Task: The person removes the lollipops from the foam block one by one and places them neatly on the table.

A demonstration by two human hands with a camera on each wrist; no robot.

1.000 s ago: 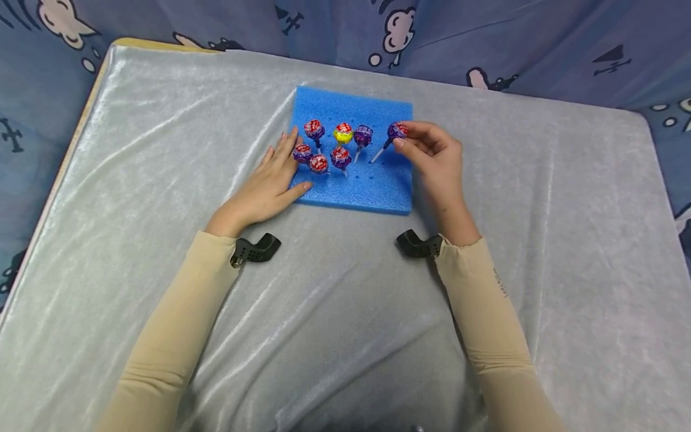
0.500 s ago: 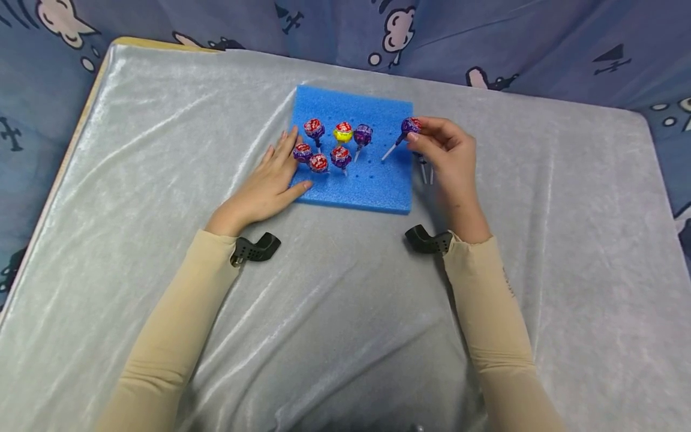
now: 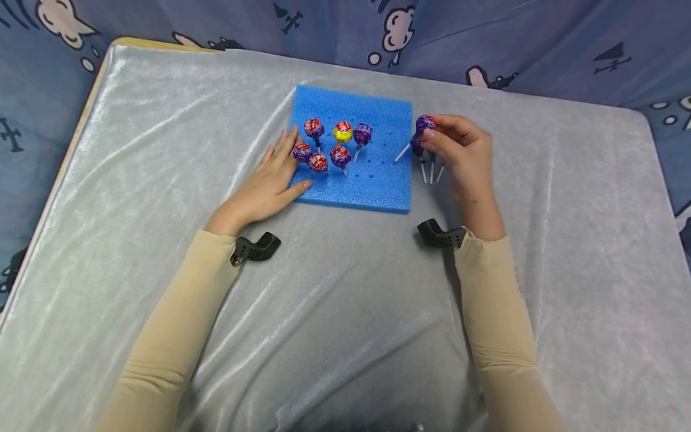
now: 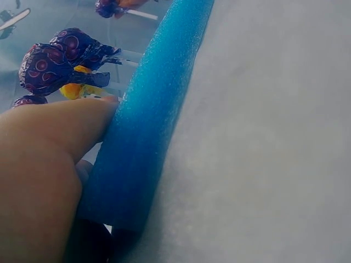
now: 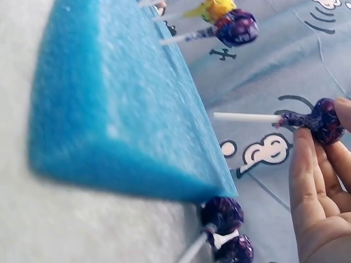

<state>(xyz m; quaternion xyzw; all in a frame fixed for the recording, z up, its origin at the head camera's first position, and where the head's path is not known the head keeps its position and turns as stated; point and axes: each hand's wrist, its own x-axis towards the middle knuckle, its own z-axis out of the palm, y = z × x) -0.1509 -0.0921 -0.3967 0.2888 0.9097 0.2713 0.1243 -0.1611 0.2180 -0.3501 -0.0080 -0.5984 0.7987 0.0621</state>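
Observation:
My right hand (image 3: 468, 153) pinches a purple-wrapped lollipop (image 5: 324, 121) by its candy head. Its white stick slants down to the left, over the right edge of a blue foam block (image 3: 372, 192). Several lollipops stand stuck in the left and middle of the block, among them a yellow one (image 3: 342, 133) and a dark purple one (image 3: 363, 135). My left hand (image 3: 267, 183) rests along the block's left edge with straight fingers, the thumb on its front corner. In the left wrist view, the thumb (image 4: 82, 123) presses against the foam side.
Several loose lollipops (image 5: 222, 215) lie on the table right beside the block, partly hidden under my right hand in the head view. Small holes dot the foam. A grey velvet cloth (image 3: 335, 312) covers the table, and a patterned blue curtain (image 3: 335, 30) hangs behind it.
My right hand has moved right with the lollipop, from over the foam to its right edge, uncovering loose lollipops on the table. The left hand has stayed in place.

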